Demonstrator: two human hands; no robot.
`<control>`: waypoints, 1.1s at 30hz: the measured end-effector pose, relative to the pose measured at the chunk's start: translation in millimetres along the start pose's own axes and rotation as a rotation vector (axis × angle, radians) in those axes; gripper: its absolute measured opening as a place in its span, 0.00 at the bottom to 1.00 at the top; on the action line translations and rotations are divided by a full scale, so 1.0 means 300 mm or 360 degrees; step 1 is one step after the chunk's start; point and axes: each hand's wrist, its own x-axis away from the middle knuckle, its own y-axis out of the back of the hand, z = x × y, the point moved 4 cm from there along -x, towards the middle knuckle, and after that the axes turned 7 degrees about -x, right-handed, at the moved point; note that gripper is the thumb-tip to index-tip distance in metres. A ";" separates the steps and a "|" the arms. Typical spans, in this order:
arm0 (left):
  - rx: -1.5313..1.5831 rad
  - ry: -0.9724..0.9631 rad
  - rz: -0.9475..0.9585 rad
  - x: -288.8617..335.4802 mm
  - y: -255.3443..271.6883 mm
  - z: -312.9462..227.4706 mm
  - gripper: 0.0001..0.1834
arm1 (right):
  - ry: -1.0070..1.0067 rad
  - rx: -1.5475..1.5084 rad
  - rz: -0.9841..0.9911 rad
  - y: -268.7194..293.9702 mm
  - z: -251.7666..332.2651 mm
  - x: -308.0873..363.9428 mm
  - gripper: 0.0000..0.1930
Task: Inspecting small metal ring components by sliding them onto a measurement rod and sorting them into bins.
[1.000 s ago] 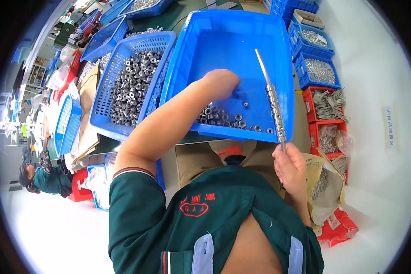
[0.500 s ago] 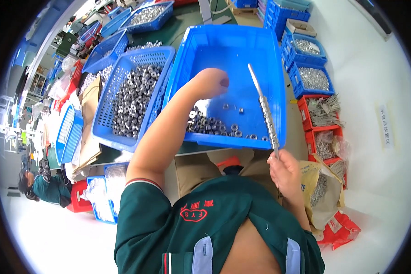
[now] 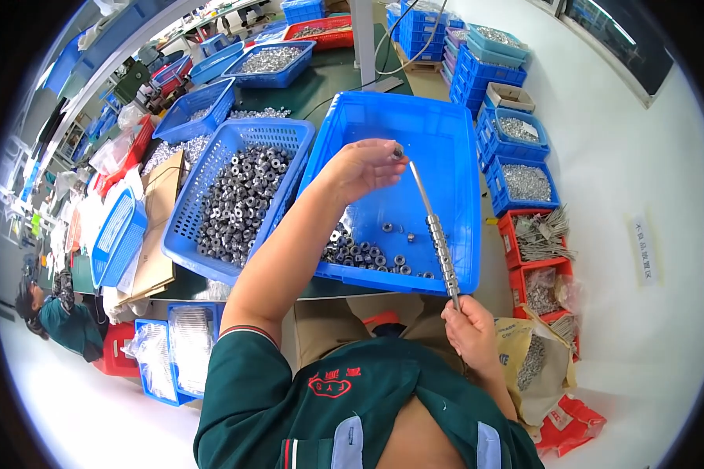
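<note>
My right hand (image 3: 471,332) is closed round the lower end of a thin metal rod (image 3: 421,187), which tilts up and leftward over the blue bin. A row of metal rings (image 3: 441,252) is threaded on the rod's lower half. Near the bare upper tip, my left hand (image 3: 368,170) pinches one small dark metal ring (image 3: 397,152) between thumb and fingertips, apart from the rod. Below that hand stands the deep blue bin (image 3: 468,172), with loose metal rings (image 3: 368,254) gathered along its near left side.
Left of the bin, a blue perforated basket (image 3: 181,215) holds many dark rings. Cardboard (image 3: 160,227) lies beside it. Stacked blue crates (image 3: 512,195) and red bins (image 3: 516,285) of metal parts line the right wall. At far left is another person (image 3: 66,324).
My left hand has turned and moved up toward the rod's tip, and a ring now shows in its fingers. The rod stays in my right hand. The view has shifted.
</note>
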 end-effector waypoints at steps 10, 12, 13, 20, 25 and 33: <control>-0.0159 0.0020 0.0292 0.025 -0.055 -0.007 0.09 | 0.0049 0.0064 0.0031 0.010 0.005 0.001 0.05; -0.0147 0.0027 0.0304 0.018 -0.043 -0.003 0.09 | 0.0079 0.0219 0.0039 0.008 0.006 0.005 0.06; -0.0137 0.0032 0.0317 0.017 -0.040 -0.002 0.09 | 0.0078 0.0217 0.0037 0.009 0.005 0.007 0.06; -0.0384 -0.0011 0.0147 0.035 -0.060 -0.013 0.11 | 0.0067 0.0352 0.0027 0.011 0.018 0.014 0.07; -0.0415 -0.0044 0.0178 0.029 -0.048 -0.018 0.12 | 0.0072 0.0401 0.0001 -0.001 0.032 0.020 0.07; -0.0305 -0.0308 0.0464 0.032 -0.077 -0.033 0.11 | -0.0143 -0.0435 0.0259 -0.026 0.024 0.023 0.10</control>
